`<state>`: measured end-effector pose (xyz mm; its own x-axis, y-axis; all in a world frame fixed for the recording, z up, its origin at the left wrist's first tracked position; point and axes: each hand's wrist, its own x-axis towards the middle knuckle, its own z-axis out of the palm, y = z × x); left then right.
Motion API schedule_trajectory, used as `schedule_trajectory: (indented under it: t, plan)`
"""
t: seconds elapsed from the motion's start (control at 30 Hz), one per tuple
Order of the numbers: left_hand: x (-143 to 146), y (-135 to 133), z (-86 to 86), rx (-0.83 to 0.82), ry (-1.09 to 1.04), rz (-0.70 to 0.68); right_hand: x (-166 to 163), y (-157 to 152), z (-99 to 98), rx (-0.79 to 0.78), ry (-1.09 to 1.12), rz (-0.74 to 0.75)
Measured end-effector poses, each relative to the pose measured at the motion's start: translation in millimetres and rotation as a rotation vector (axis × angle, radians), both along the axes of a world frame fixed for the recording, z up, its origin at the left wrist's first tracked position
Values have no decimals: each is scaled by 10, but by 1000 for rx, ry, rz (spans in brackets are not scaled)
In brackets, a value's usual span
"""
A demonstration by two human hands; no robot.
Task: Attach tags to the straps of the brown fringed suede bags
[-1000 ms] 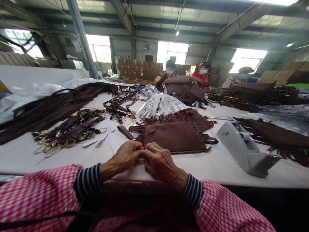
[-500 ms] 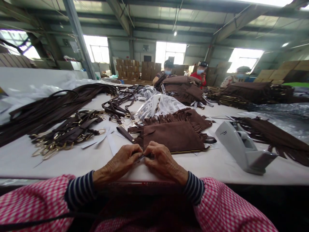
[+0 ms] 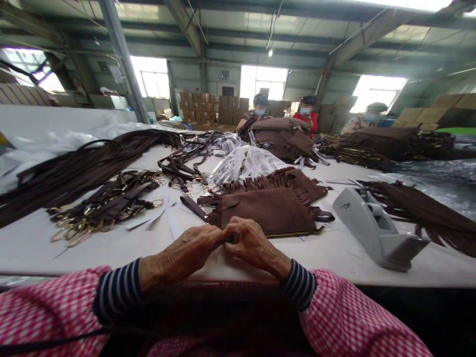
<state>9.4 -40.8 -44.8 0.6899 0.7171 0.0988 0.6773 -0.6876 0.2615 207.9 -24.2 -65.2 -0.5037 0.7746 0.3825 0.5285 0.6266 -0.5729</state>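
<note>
My left hand [image 3: 193, 248] and my right hand [image 3: 251, 243] meet at the near edge of the white table [image 3: 111, 248], fingers pinched together on a small item that the fingers mostly hide. Just beyond them lies a flat brown suede fringed bag [image 3: 271, 210], with more fringed bags [image 3: 293, 181] stacked behind it. A short brown strap [image 3: 193, 206] lies left of the bag.
A grey tape dispenser [image 3: 375, 230] stands at the right. Brown straps with gold clasps [image 3: 100, 208] and long straps [image 3: 85, 163] cover the left. Clear plastic bags [image 3: 249, 163] lie mid-table. Three people sit at the far end behind piles of brown bags [image 3: 286, 136].
My hands have lifted slightly and drawn closer together, fingertips curling tighter round the small item. Nothing else on the table has moved.
</note>
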Motion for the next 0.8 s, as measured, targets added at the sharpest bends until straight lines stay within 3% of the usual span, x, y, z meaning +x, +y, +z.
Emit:
schedule_trajectory:
  t: [0.13, 0.23, 0.33, 0.47, 0.5, 0.57, 0.67, 0.8]
  plan:
    - [-39, -164, -34, 3, -68, 190, -33, -44, -74, 31, -2, -28]
    - [-142, -303, -26, 0, -86, 218, -53, -78, -135, 89, 4, -48]
    - [-285, -356, 121, -43, -124, 232, -53, -93, -166, 121, 27, -51]
    - [-318, -202, 415, -97, -239, 429, -38, -101, -182, 138, 64, -37]
    - [-278, -144, 446, -172, -289, 463, -36, -104, -187, 144, 68, -34]
    - [-159, -43, 421, -487, -391, 495, -35, -110, -199, 160, 65, -25]
    - [25, 25, 250, -912, -489, 525, -38, -118, -209, 189, 51, -13]
    - [78, 16, 68, -1052, -625, 580, -34, -103, -203, 223, 29, -17]
